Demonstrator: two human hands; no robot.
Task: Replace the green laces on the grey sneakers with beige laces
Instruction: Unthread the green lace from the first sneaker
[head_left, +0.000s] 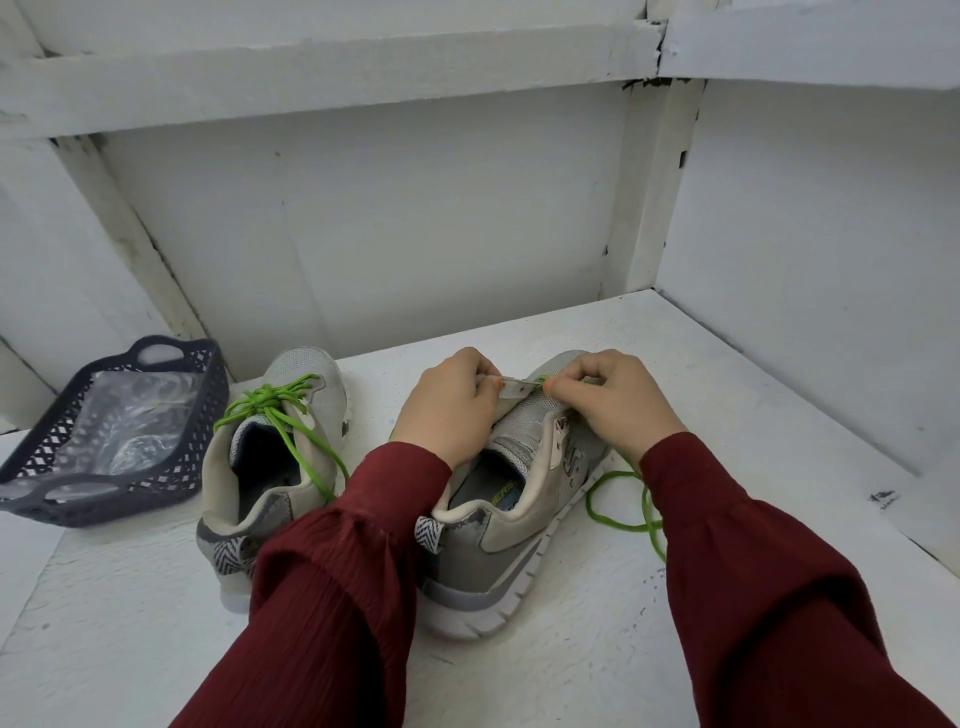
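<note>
Two grey sneakers stand side by side on the white surface, heels toward me. The left sneaker still carries its green lace, tied in a bow. On the right sneaker, my left hand grips the eyelet flap near the toe. My right hand pinches the green lace at an eyelet beside it. Most of that lace is out and trails loose on the surface to the right of the shoe, under my right sleeve. No beige lace can be made out.
A dark plastic lattice basket sits at the left, holding clear plastic packaging. White walls close in behind and to the right; the surface has a step edge along the right.
</note>
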